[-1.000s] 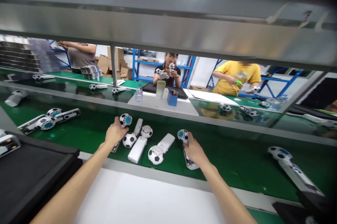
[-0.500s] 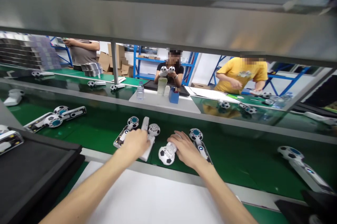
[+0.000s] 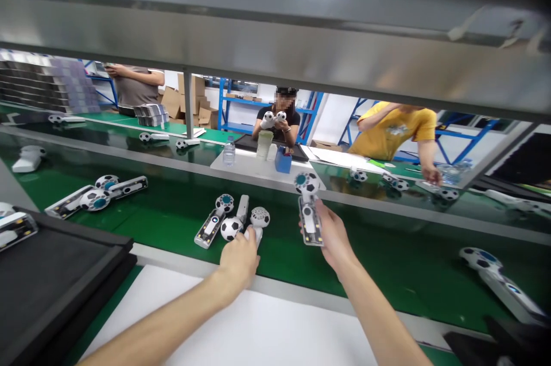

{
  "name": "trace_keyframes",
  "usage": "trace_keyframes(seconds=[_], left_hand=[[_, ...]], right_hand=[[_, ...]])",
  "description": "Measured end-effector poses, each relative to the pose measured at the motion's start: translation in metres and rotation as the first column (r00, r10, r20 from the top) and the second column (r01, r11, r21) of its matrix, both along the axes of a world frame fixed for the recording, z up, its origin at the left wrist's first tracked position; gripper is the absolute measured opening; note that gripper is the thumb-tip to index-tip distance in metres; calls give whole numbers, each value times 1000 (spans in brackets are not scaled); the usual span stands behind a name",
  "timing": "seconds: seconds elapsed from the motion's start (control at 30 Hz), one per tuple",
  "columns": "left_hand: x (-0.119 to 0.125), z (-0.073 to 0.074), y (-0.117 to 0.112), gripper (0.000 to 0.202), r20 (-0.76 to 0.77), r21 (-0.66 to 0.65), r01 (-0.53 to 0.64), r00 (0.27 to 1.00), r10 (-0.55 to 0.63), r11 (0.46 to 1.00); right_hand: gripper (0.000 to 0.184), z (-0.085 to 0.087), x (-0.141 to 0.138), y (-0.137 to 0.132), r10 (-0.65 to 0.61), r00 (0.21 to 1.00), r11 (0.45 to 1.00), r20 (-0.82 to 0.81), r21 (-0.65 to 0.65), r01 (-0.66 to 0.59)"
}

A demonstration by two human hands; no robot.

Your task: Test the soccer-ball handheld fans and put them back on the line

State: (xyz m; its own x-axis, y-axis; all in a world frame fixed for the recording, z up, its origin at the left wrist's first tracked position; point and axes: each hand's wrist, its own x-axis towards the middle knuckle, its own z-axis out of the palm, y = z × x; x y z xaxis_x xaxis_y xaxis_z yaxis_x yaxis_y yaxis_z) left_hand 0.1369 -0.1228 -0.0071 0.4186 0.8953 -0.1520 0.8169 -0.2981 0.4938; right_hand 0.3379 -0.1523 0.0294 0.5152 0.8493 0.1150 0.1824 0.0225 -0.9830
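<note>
My right hand (image 3: 333, 237) is closed round a handheld fan part (image 3: 309, 211) with a football-patterned head and an open handle showing its circuit board, lifted upright above the green belt (image 3: 387, 257). My left hand (image 3: 239, 257) is closed over a white handle piece with a football-patterned head (image 3: 231, 228) lying on the belt. Beside it lie another open fan part (image 3: 214, 220) and a white grille-headed piece (image 3: 259, 217).
A white work surface (image 3: 241, 326) lies before me and a black tray (image 3: 47, 274) at left. More fan parts lie on the belt at left (image 3: 97, 194) and right (image 3: 495, 277). Across the line, several people work behind a bottle (image 3: 229, 152) and blue box (image 3: 283, 160).
My right hand left the white football piece and picked up the open fan part, raising it upright. My left hand stayed on the white handle piece, drawing it slightly toward me.
</note>
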Motion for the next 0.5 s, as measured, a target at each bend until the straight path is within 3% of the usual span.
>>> trace_keyframes(seconds=[0.1,0.2,0.27,0.37,0.43,0.5], left_hand=[[-15,19,17,51,246,-292,107,969,-33,950],[-29,39,34,50,538,-530,339,843,-1,777],[-34,51,38,50,692,-565,480,719,69,671],[-37,63,33,46,822,-529,615,542,173,585],[-38,69,26,34,867,-486,658,447,221,575],[-38,73,20,23,893,-447,661,367,260,603]], right_hand=[[27,15,-3,-4,36,944,999,-327,-17,-43],[15,34,-5,-12,61,849,998,-525,13,-64],[19,46,-6,-19,72,800,997,-596,41,-60],[22,62,-7,-30,84,747,996,-660,72,-49],[25,72,-8,-39,94,722,995,-685,89,-45],[27,80,-10,-48,116,708,993,-696,105,-59]])
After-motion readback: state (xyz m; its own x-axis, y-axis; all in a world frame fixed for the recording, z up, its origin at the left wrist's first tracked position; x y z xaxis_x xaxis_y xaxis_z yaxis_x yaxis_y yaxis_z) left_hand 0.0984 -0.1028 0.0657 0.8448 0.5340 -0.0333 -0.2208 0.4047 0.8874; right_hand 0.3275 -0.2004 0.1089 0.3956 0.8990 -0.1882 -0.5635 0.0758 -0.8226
